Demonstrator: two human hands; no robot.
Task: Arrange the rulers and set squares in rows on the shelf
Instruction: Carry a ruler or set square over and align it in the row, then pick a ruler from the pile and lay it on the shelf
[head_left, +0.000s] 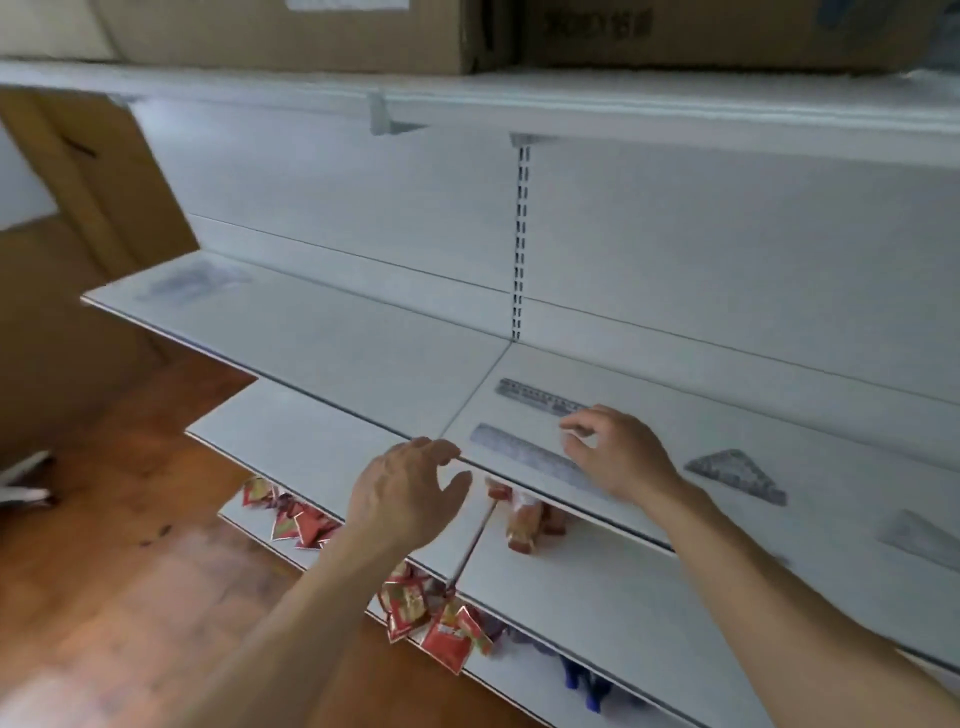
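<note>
Ruler (524, 454) blurred, end perhaps under right hand (618, 452)

White shelf (322, 332); grey rulers (524, 452); red packets (447, 642).

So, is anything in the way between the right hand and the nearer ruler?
Nothing visible does. The right hand hangs just over one end of the nearer ruler, holding nothing; the farther ruler lies apart behind it.

Nothing is legible: the dark print on the far cardboard box (597, 26), the rulers' (540, 397) scale marks and the red packets' (447, 639) labels are blurred.
</note>
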